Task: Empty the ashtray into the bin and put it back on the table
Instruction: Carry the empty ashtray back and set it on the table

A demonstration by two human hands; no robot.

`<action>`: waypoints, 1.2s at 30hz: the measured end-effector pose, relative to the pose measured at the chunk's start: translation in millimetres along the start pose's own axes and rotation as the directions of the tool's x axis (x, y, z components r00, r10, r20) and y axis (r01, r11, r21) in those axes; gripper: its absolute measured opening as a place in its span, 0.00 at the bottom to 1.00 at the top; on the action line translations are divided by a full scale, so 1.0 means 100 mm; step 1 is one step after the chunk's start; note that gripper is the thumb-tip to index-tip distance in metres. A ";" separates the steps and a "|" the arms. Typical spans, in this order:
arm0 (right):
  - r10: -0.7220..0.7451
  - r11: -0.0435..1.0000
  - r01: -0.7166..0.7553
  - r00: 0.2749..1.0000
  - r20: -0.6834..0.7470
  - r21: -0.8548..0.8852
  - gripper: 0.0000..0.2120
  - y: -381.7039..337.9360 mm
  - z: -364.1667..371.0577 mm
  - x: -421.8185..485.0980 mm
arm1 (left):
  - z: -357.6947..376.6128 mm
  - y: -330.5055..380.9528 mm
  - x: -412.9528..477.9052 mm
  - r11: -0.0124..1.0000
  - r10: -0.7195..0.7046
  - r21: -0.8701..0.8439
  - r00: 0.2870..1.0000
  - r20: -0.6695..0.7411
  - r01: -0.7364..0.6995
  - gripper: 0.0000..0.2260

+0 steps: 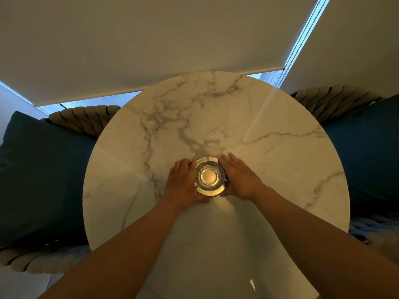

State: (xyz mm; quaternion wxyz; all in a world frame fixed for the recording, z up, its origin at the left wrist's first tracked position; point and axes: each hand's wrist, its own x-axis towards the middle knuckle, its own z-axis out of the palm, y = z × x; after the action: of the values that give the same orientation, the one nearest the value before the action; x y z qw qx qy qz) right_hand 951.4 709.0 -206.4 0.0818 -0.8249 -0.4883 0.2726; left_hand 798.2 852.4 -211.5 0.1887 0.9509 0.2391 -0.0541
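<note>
The ashtray (209, 175), a round glass one, sits on the marble bench (280, 169) directly between the two hands. The left hand (183, 182) curls against its left rim, fingers bent round the far side and thumb near the front edge; the right hand (239, 178) lies flatter against the right rim, fingers stretched out past it. Both touch the glass, but whether they are gripping it or only resting against it I cannot tell.

The bowl looks clear and shiny, with no ash or butts I can make out (the glare may be hiding some).

The risk, as I judge it, is the smooth glass. A two-sided squeeze on a slick rim could slip, and the polished bench offers no friction, so the ashtray could skate away from the hands. Any tilt during a lift could spill the contents. No bin is in view.
</note>
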 end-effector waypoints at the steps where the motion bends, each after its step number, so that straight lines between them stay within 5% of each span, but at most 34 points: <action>1: -0.002 1.000 0.002 1.000 -0.002 -0.004 0.57 0.00 0.01 0.00 | 0.00 0.00 -0.01 1.000 -0.004 0.003 1.000 0.007 0.004 0.55; 36: 0.105 0.992 -0.092 0.980 -0.168 0.085 0.43 -0.03 0.07 -0.17 | -0.11 -0.16 0.24 0.995 0.075 -0.069 0.994 0.076 -0.070 0.48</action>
State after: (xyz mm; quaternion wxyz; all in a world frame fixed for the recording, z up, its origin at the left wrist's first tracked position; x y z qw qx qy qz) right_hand 938.8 695.0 -204.7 0.1419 -0.8649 -0.4270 0.2224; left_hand 811.7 879.5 -211.6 0.2309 0.9495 0.1984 -0.0765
